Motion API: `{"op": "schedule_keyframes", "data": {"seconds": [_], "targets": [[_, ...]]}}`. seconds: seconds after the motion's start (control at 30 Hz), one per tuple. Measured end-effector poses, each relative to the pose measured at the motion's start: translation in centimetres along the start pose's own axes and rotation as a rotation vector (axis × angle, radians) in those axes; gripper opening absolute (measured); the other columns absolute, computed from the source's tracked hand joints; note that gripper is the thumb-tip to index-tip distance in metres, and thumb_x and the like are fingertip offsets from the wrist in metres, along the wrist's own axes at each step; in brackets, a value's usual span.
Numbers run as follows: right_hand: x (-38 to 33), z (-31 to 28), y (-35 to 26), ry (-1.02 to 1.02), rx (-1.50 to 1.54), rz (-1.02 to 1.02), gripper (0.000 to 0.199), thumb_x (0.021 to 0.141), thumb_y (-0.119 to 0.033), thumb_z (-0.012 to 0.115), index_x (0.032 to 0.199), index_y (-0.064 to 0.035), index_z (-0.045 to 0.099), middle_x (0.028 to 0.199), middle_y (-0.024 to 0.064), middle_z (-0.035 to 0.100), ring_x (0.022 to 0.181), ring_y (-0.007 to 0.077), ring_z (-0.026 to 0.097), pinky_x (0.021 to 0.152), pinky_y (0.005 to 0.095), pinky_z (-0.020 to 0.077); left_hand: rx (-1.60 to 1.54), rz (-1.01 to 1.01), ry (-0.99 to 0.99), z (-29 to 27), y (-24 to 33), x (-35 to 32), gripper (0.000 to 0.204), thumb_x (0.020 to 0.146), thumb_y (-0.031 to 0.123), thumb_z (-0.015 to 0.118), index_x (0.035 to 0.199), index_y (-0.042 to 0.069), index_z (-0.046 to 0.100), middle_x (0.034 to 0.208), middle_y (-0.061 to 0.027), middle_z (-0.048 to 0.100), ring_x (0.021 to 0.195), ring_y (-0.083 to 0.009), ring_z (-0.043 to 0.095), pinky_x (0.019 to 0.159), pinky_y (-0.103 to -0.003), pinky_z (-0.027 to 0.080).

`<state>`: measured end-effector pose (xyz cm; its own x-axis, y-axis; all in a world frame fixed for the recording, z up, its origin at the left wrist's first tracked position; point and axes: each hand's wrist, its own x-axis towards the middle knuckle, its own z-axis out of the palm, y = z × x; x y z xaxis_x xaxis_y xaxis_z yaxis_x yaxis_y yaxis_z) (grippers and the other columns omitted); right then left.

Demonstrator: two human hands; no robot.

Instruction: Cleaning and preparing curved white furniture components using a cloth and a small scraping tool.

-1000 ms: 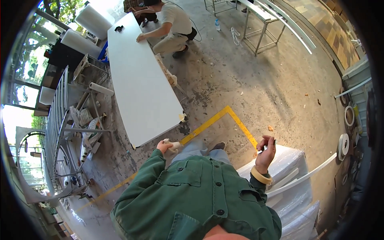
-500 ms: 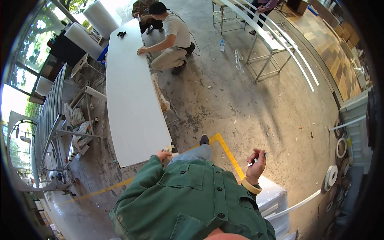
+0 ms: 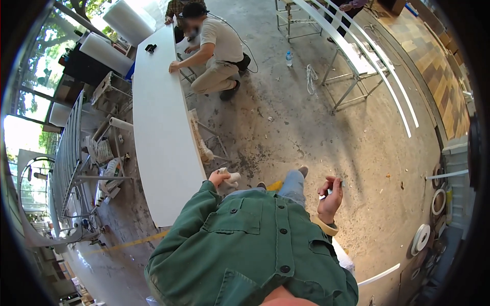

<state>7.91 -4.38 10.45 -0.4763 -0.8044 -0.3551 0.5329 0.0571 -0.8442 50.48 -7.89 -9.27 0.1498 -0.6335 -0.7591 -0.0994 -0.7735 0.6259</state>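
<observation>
Our left hand (image 3: 219, 178) grips a white roll (image 3: 232, 177) beside the long white board's (image 3: 161, 132) edge, while our right hand (image 3: 330, 199) pinches a small tool (image 3: 337, 186) above open concrete floor (image 3: 326, 137).

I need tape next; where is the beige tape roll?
In the head view, the beige tape roll sits around the person's right wrist, just below the raised right hand.
</observation>
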Motion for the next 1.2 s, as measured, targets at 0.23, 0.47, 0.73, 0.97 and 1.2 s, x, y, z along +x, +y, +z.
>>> {"op": "schedule_keyframes", "data": {"seconds": [0.23, 0.47, 0.73, 0.97, 1.2], "targets": [[13.3, 2.6, -5.4, -0.073, -0.022, 0.043, 0.035, 0.098, -0.033, 0.046, 0.088, -0.0019, 0.059, 0.061, 0.0004, 0.044, 0.052, 0.0101, 0.040, 0.052, 0.0247, 0.0341, -0.010, -0.224, 0.187, 4.6, 0.7, 1.3, 0.048, 0.067, 0.012, 0.079, 0.109, -0.001, 0.061, 0.099, -0.0097, 0.064, 0.085, -0.0228, 0.062, 0.074, -0.037, 0.051], [27.5, 6.6, -10.8, -0.265, -0.210, 0.044, 0.037, 0.100, -0.033, 0.043, 0.090, -0.0027, 0.061, 0.062, -0.0006, 0.045, 0.057, 0.0076, 0.041, 0.053, 0.0222, 0.0344, -0.215, -0.120, 0.220, 11.2, 8.5, 3.8, 0.050, 0.066, 0.012, 0.079, 0.111, 0.000, 0.060, 0.103, -0.0093, 0.065, 0.087, -0.0212, 0.062, 0.078, -0.035, 0.050], [37.8, 15.6, -9.1, -0.361, -0.193, 0.087, 0.036, 0.100, -0.033, 0.042, 0.091, -0.0035, 0.061, 0.063, -0.0006, 0.046, 0.057, 0.0078, 0.042, 0.053, 0.0220, 0.0350, -0.344, -0.187, 0.270, 10.8, 13.3, 9.5, 0.043, 0.071, 0.007, 0.075, 0.110, -0.001, 0.059, 0.100, -0.0097, 0.065, 0.082, -0.0226, 0.063, 0.070, -0.037, 0.052], [43.4, 24.8, -6.5, -0.391, -0.120, 0.178, 0.036, 0.100, -0.033, 0.043, 0.093, -0.0013, 0.058, 0.065, 0.0021, 0.044, 0.054, 0.0127, 0.040, 0.056, 0.0283, 0.0371, -0.194, -0.200, 0.342, 9.0, 22.4, 17.5, 0.048, 0.066, 0.012, 0.079, 0.108, -0.003, 0.062, 0.101, -0.0117, 0.066, 0.089, -0.0218, 0.063, 0.079, -0.039, 0.050], [49.8, 31.0, -6.9, -0.454, -0.173, 0.186, 0.036, 0.100, -0.032, 0.043, 0.091, -0.0012, 0.059, 0.064, 0.0014, 0.045, 0.055, 0.0111, 0.041, 0.054, 0.0260, 0.0370, -0.449, 0.099, 0.320, 7.9, 32.7, 25.1, 0.046, 0.067, 0.011, 0.076, 0.109, 0.001, 0.059, 0.103, -0.0088, 0.065, 0.091, -0.0208, 0.061, 0.083, -0.034, 0.048]]}}
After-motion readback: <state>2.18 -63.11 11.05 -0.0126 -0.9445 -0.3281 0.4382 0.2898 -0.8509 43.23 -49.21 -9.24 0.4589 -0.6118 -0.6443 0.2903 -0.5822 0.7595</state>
